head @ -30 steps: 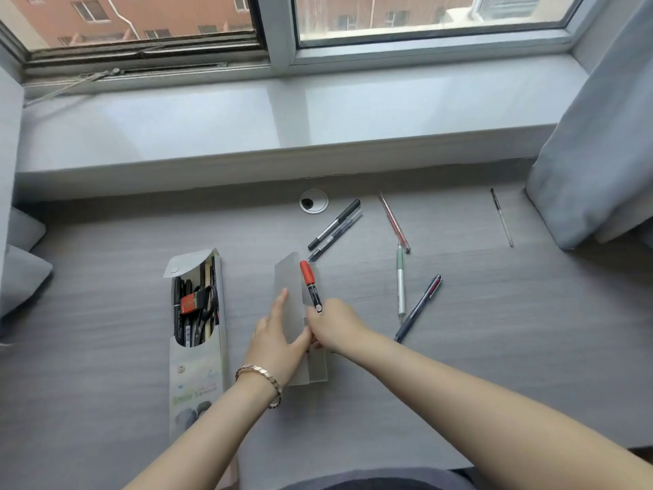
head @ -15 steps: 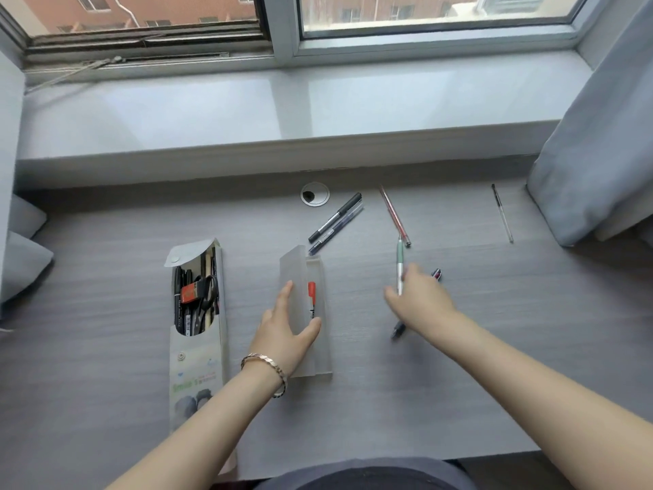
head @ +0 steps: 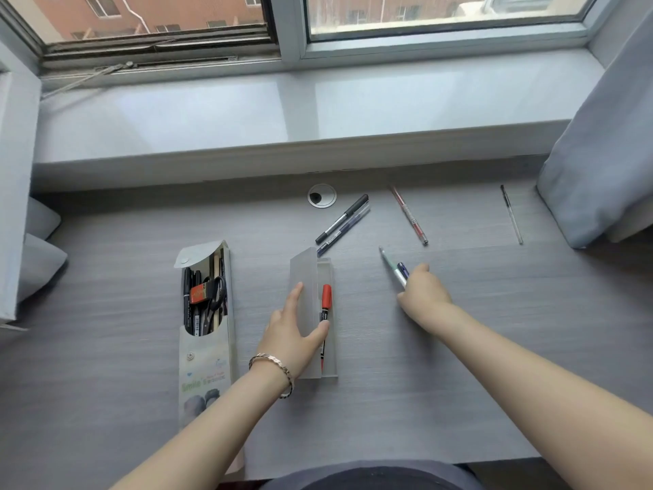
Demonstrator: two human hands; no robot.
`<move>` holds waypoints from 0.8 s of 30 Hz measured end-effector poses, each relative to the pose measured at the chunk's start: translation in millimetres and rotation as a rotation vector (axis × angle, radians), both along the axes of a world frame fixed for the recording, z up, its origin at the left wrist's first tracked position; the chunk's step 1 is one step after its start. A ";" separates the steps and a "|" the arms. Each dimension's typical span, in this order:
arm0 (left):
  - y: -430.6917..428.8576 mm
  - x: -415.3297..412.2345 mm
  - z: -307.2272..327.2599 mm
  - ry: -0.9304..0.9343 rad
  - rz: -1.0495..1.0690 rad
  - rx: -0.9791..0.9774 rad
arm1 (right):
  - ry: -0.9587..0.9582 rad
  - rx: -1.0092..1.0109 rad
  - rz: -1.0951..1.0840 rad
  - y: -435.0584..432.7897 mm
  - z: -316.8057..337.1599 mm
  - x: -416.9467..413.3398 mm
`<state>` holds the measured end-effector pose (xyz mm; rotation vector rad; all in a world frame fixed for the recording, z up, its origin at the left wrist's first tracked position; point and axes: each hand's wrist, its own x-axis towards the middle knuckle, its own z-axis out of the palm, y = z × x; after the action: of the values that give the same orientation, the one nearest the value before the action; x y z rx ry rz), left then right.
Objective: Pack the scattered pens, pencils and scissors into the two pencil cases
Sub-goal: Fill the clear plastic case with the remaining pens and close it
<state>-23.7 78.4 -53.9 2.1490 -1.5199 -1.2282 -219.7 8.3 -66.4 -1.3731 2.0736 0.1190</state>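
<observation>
A translucent pencil case (head: pixel 330 351) lies open mid-desk with a red-capped marker (head: pixel 325 309) inside. My left hand (head: pixel 291 334) rests on its raised lid and holds it. To the right, my right hand (head: pixel 422 291) is closed around a green-white pen (head: pixel 390 265) and a dark blue pen (head: pixel 403 269), their tips pointing up and left. A printed pouch case (head: pixel 206 351) at the left stands open, filled with pens, scissors and an eraser. Loose on the desk lie a black pen (head: pixel 341 219), a blue pen (head: pixel 344 233), a red pen (head: pixel 410 215) and a thin clear pen (head: pixel 511 215).
A round cable grommet (head: pixel 321 195) sits at the desk's back edge under the window sill (head: pixel 318 111). A grey curtain (head: pixel 600 146) hangs at the right, touching the desk. Grey cushions (head: pixel 39 249) lie at the far left.
My right hand let go of the red marker, now inside the translucent case, moved right and closed on the green-white and blue pens. My left hand stayed on the lid.
</observation>
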 end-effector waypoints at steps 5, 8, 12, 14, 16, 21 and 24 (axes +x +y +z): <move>0.2 1.5 -1.9 0.026 0.003 -0.009 | -0.615 -0.024 -0.236 12.8 11.5 32.1; 0.2 2.0 -0.6 0.035 0.002 -0.015 | -0.888 0.019 -0.344 20.9 15.7 67.3; -0.7 2.5 0.5 0.059 0.008 -0.009 | -0.809 0.099 -0.127 32.7 7.4 89.5; -1.5 2.2 0.1 0.045 0.002 -0.015 | -0.775 0.082 -0.085 29.2 9.6 85.7; -2.8 1.3 -0.2 0.040 0.012 -0.015 | -0.689 -0.030 -0.082 12.8 12.3 71.3; -11.1 -1.3 1.3 0.001 0.054 -0.019 | -0.202 -0.343 -0.067 -63.3 11.6 10.2; -16.9 -0.1 0.2 -0.013 0.065 -0.006 | 0.007 -0.328 -0.039 -96.3 -0.3 -14.2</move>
<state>-23.8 61.6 -53.7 2.1891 -1.4446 -1.1890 -233.9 -88.0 -66.7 -1.5194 2.1940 -0.2440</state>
